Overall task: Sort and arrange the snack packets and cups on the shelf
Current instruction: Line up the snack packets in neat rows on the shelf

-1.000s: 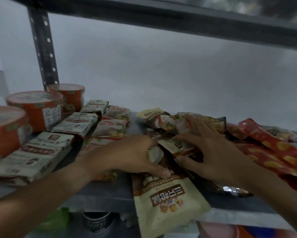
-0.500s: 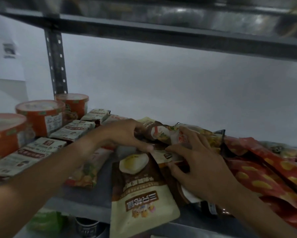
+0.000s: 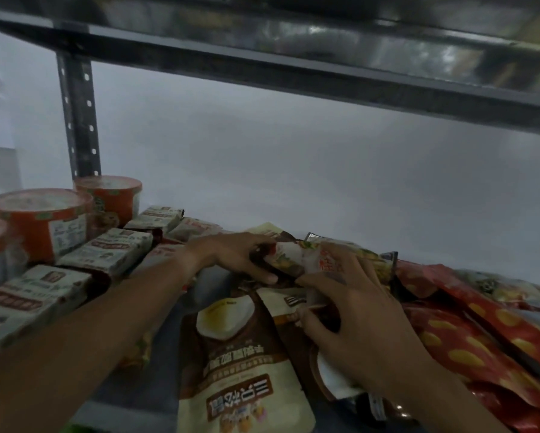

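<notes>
Snack packets [image 3: 293, 257] heaped mid-shelf, left hand [image 3: 231, 254] gripping one, right hand [image 3: 356, 310] pinching another beside it

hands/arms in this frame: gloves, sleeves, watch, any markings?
Both bare. The left hand and right hand wear no gloves or rings that show; both forearms are uncovered, with no sleeve, watch or band in view. A small dark mark sits on the right hand's back.

We see orange cups [image 3: 48, 228] with pale lids, and white boxes [image 3: 112, 254] banded in dark red. The front pouch [image 3: 240, 370] is cream and brown with a white-and-yellow egg print. Red packets [image 3: 468, 342] carry yellow blotches. The shelf [image 3: 143, 398] is grey, its upright post [image 3: 79, 120] dark grey.
</notes>
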